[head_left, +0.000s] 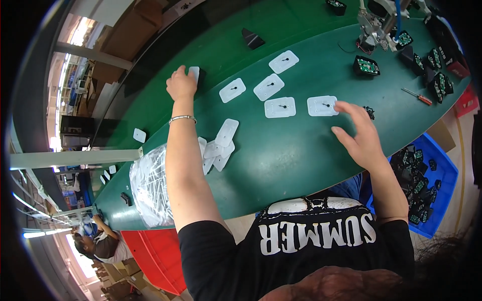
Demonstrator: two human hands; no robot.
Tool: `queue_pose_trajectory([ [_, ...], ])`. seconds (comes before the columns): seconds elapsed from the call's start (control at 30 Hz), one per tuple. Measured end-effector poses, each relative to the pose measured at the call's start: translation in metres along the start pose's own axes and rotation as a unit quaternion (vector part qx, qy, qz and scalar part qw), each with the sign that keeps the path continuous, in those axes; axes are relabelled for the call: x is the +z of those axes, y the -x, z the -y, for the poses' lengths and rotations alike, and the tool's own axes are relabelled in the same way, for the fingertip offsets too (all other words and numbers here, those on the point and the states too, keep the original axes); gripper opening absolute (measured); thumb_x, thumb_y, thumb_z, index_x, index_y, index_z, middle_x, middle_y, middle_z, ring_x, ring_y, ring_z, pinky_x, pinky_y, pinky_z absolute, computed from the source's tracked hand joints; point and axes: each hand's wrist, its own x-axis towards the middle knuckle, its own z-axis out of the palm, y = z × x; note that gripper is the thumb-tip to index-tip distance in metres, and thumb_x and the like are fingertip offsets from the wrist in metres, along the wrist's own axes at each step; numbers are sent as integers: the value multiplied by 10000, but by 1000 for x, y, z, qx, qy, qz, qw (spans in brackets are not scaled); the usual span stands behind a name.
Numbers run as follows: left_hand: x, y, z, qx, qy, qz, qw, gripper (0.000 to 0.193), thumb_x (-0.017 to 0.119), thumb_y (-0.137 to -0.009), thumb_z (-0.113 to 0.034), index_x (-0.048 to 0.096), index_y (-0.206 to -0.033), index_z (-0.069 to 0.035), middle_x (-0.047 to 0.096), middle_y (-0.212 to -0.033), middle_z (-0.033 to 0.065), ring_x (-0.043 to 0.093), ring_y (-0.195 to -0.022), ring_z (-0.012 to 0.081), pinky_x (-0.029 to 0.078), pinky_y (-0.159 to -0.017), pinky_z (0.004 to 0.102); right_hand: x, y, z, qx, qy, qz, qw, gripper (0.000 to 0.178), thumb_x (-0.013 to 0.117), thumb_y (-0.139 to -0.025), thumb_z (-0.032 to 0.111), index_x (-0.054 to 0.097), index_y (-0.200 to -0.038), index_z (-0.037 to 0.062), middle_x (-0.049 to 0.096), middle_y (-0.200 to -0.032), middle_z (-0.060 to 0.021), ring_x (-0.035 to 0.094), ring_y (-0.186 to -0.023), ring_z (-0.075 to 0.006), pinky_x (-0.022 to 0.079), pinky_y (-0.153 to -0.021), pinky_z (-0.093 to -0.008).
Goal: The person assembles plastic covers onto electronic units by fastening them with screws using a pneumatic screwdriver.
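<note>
Green tbl [286,160], bare nr front edge, hands [182,85] at wht plates [317,106]

5 wht plates [275,108], dk pcs [270,84] atop, flat on table [283,155].

The green worktop [281,160] spreads below the left hand [182,84] and right hand [357,133]. Beyond the left hand, brown cardboard boxes [120,42] stand near bright white light [80,32]. Far left of it, a strip light [47,233] glows past a pale post [75,158]. Pale floor [467,135] shows right of the right hand.
</note>
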Motion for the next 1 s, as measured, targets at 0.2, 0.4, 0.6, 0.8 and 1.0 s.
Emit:
queue_pose_trajectory([
  [0.2, 13, 35, -112, 231, 222, -52, 946, 631, 694, -694, -380, 507, -1166, -6, 541, -1148, 201, 480, -1095, 351, 399, -923, 408, 27, -21, -28, -10, 194, 38, 980, 645, 695, -682, 86, 397, -1252, 38, 452, -1239, -162, 364, -1212, -328, 265, -1025, -445],
  [0.4, 33, 30, -154, 185, 204, -5, 961, 759, 751, -666, -272, 368, -1291, -75, 386, -1319, 157, 437, -1149, 348, 409, -936, 398, 41, -20, -33, -15, 213, 30, 976, 611, 705, -672, 95, 430, -1215, 39, 491, -1194, -148, 393, -1185, -318, 255, -1026, -466],
  [0.6, 48, 11, -144, 215, 202, -29, 955, 614, 728, -683, -185, 455, -1222, -78, 468, -1232, 174, 496, -1093, 337, 453, -880, 386, 41, -23, -34, -19, 186, 16, 982, 563, 713, -656, 82, 470, -1163, 48, 544, -1092, -126, 452, -1105, -306, 306, -987, -461],
  [0.8, 53, 9, -147, 250, 85, -65, 962, 558, 656, -739, -372, 430, -1156, -77, 518, -1097, 199, 600, -847, 339, 522, -670, 414, 54, -12, -48, -28, 146, -40, 988, 493, 713, -669, 102, 503, -1111, 46, 531, -1072, -163, 465, -1045, -347, 362, -914, -434],
  [1.0, 53, 7, -165, 207, 86, -100, 969, 594, 715, -689, -374, 425, -1103, -62, 548, -1005, 191, 594, -842, 345, 514, -683, 407, 48, -14, -48, -10, 163, -16, 986, 505, 725, -669, 201, 500, -1046, -48, 524, -1041, -188, 454, -1050, -352, 363, -932, -404],
])
